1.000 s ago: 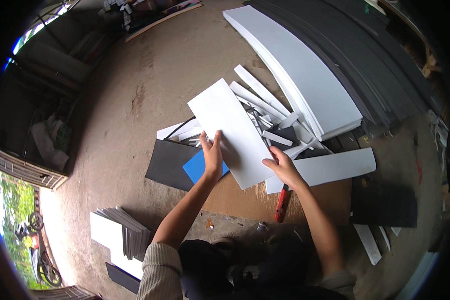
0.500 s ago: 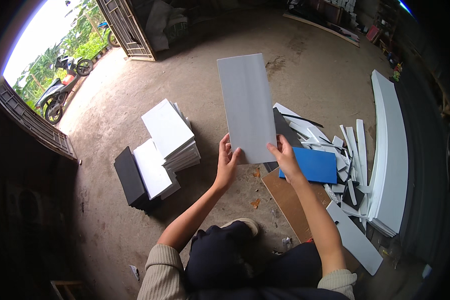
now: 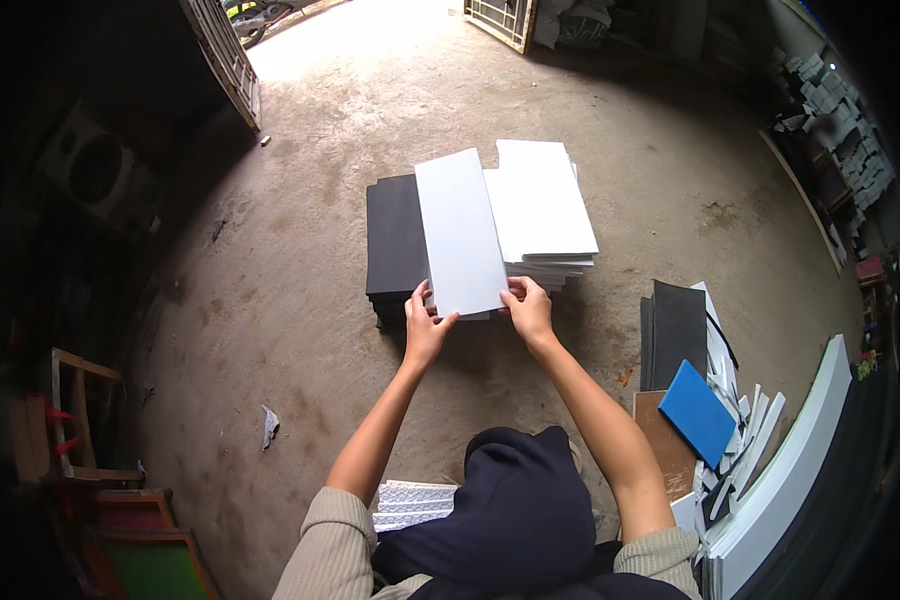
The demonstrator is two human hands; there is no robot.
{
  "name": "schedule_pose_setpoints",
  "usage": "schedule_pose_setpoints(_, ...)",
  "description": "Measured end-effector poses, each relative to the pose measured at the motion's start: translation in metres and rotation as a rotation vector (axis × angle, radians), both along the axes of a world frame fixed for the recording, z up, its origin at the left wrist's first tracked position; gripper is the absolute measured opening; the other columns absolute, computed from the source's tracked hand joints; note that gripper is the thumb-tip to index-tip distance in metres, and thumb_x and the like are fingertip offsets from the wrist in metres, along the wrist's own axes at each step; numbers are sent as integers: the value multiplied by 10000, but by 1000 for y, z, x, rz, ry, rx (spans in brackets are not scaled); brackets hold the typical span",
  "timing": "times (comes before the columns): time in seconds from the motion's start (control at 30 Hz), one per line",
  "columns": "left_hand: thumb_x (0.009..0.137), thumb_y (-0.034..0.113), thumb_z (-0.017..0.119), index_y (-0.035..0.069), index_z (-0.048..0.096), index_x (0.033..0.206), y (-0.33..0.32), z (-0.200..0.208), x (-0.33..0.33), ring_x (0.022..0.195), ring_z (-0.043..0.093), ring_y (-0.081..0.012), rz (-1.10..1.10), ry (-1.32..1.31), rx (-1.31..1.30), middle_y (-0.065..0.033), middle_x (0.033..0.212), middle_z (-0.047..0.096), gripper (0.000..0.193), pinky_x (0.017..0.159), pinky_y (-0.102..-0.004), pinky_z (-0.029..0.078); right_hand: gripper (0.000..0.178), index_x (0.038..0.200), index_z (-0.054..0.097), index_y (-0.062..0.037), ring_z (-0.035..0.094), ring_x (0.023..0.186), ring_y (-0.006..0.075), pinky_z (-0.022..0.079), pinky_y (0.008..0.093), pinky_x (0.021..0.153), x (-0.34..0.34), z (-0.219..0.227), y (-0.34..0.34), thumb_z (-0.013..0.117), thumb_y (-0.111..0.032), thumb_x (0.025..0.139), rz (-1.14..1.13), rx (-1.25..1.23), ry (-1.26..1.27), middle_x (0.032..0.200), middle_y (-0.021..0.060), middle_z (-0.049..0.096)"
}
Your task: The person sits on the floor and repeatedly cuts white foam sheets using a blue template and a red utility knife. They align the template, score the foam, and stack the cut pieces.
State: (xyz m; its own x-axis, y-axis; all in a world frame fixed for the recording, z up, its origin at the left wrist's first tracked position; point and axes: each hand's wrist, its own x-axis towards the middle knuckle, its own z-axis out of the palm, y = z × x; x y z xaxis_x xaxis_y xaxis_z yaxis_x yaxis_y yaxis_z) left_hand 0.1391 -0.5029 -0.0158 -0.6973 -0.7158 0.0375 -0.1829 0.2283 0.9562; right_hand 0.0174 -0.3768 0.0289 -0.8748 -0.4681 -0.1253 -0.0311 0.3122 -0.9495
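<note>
Between my two hands is a long, pale grey-white rectangular panel (image 3: 460,235). My left hand (image 3: 428,325) grips its near left corner, thumb on top. At the near right corner my right hand (image 3: 526,308) pinches the edge in the same way. Behind the panel, on the left, stands a stack of black panels (image 3: 394,235). A stack of white panels (image 3: 545,205) rises to its right, its upper pieces slightly out of line. The held panel covers the gap between these stacks; whether it touches them I cannot tell.
At right, a blue panel (image 3: 697,412) lies on a brown board (image 3: 662,440) beside dark sheets (image 3: 677,335) and white offcuts (image 3: 755,430). Long white strips (image 3: 785,480) lie along the right side. Wooden frames (image 3: 150,545) stand at lower left. A patterned stack (image 3: 410,505) sits by my leg.
My view has turned left, toward the stacks. Both hands have carried the panel from beside the offcut pile to the black and white stacks, keeping hold of it.
</note>
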Motion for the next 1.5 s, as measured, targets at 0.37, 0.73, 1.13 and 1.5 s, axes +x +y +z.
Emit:
schedule_pose_setpoints(0.37, 718, 18, 645, 40, 537, 1054, -2, -37, -6, 990, 491, -281, 82, -127, -423, -135, 1073, 467, 354, 837, -352, 441, 296, 1087, 512, 70, 610, 731, 177, 544, 264, 628, -10, -61, -25, 526, 49, 791, 24, 194, 45, 1022, 150, 530)
schedule_pose_setpoints(0.73, 734, 68, 640, 65, 526, 1051, 37, -16, -31, 956, 440, -268, 153, -152, -637, -114, 1003, 455, 337, 832, -367, 388, 506, 1217, 400, 39, 526, 936, 321, 443, 373, 833, -19, -75, 29, 581, -35, 751, 319, 254, 359, 1135, 198, 363)
schedule_pose_setpoints(1.13, 731, 2, 586, 57, 552, 967, 286, -9, -144, 877, 462, -268, -1022, 208, -397, -95, 907, 495, 245, 779, -366, 400, 195, 989, 560, -39, 566, 662, 176, 458, 282, 608, -6, -42, 468, 541, -21, 796, -652, 413, 232, 837, 84, 571)
schedule_pose_setpoints(1.5, 766, 38, 544, 83, 559, 1003, 486, -78, -107, 900, 473, -250, -1404, 173, -340, -77, 930, 520, 242, 800, -377, 366, 445, 1013, 355, 43, 414, 919, 394, 364, 458, 800, 198, -103, 520, 661, -36, 699, -1263, 680, 33, 995, 243, 338)
